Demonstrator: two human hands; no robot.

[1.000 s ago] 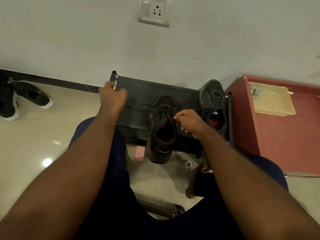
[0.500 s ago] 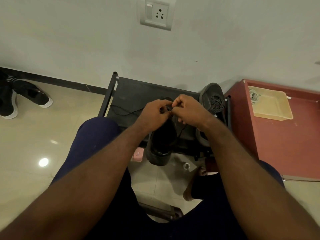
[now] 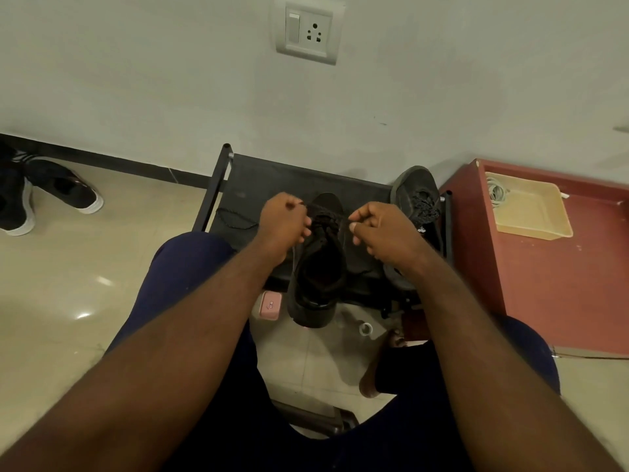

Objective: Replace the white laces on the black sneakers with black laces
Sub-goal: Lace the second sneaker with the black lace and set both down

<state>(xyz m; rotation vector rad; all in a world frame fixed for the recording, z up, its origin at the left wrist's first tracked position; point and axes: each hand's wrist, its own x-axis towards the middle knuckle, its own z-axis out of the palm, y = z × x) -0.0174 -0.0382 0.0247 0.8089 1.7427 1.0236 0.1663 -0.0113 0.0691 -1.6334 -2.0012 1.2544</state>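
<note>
showing a seated person, viewed from above, with both hands at a black sneaker [image 3: 318, 277]. the sneaker lies at the front edge of a black rack [image 3: 258, 185], its toe toward the wall and its heel hanging past that edge above the floor [image 3: 68, 284]. the left hand [image 3: 284, 221] has its fingers [image 3: 306, 229] curled and grips one run of the black lace [image 3: 323, 216] at the left side of the eyelets. the right hand [image 3: 381, 229] pinches the other run between thumb and forefinger at the right side. a loose length of the lace trails over the rack toward its left edge. a second black sneaker [image 3: 417, 202], already laced in dark cord, stands tilted at the rack's right edge, near the far right corner.

containers: a beige tray [image 3: 544, 229] sits on the top of a red cabinet [image 3: 561, 284] just right of the rack, near the cabinet's far edge. the tray holds a coil of white cord [image 3: 495, 194] in its far left corner; whether this is a lace cannot be told.

labels: a pink case [image 3: 269, 304] lies on the floor under the rack's front edge, beside the sneaker's heel. it bears a small pale mark too small to read. a wall socket [image 3: 308, 32] with one switch is set above the rack. a pair of dark shoes [image 3: 64, 187] with white soles lies on the floor at far left.
</note>
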